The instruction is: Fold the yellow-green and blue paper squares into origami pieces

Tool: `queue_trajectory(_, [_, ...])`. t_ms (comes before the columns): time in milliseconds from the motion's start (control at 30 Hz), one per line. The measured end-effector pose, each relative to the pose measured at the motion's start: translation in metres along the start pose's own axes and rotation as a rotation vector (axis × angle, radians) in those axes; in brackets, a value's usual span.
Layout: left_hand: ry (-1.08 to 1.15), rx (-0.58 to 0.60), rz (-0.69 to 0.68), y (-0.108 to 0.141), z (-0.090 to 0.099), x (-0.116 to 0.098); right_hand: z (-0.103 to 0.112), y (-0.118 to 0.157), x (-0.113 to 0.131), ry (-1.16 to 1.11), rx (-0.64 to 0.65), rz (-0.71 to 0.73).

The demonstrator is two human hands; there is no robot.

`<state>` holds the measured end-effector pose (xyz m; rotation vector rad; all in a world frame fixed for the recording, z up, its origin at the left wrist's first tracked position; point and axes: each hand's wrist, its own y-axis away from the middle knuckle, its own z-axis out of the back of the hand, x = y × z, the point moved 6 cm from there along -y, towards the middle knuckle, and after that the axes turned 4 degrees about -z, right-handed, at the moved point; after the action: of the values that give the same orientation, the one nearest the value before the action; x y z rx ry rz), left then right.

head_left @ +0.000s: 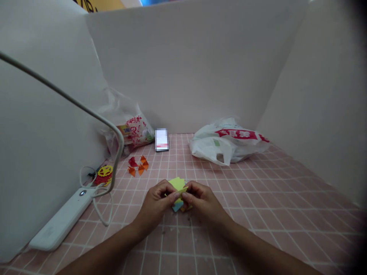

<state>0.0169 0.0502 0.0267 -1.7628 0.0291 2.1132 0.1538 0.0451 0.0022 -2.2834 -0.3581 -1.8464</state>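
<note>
Between both hands is a small folded piece of yellow paper (181, 190), pinched at its two ends. My left hand (160, 196) closes thumb and fingers on its left end. On the right end, my right hand (202, 196) does the same. Yellow paper sheets (177, 183) lie just behind and beneath the hands, partly hidden by them. A blue paper (177, 206) peeks out below the fingers. Several small folded orange paper pieces (141, 169) and a red one (132, 162) sit to the left, apart from my hands.
A phone (161, 139) leans near the back wall. Plastic bags stand at back left (132, 130) and back right (226, 141). At left lie a white power bank (61, 217), a cable (71, 100) crossing the view, and yellow and red cutouts (104, 172). White walls enclose the pink tiled surface.
</note>
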Motion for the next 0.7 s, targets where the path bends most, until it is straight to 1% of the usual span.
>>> queue_trajectory(133, [-0.017,-0.02,0.04,-0.001,0.001,0.004,0.002,0.0,0.003,0.056,-0.032,0.022])
queue_trajectory(233, [0.118,-0.013,0.148,-0.001,-0.002,0.011,0.004,0.001,0.007,0.034,-0.06,0.044])
queue_trajectory(300, [0.219,-0.004,0.196,-0.001,-0.004,0.014,0.003,0.001,0.009,0.003,-0.062,0.049])
queue_trajectory(433, [0.303,0.01,0.204,0.0,-0.006,0.014,0.002,0.002,0.007,-0.013,-0.049,0.034])
queue_trajectory(567, [0.301,0.018,0.217,0.001,-0.006,0.014,0.001,0.002,0.007,-0.015,-0.047,0.051])
queue_trajectory(700, [0.287,0.01,0.21,0.001,-0.005,0.015,0.003,0.005,0.012,-0.005,-0.077,0.108])
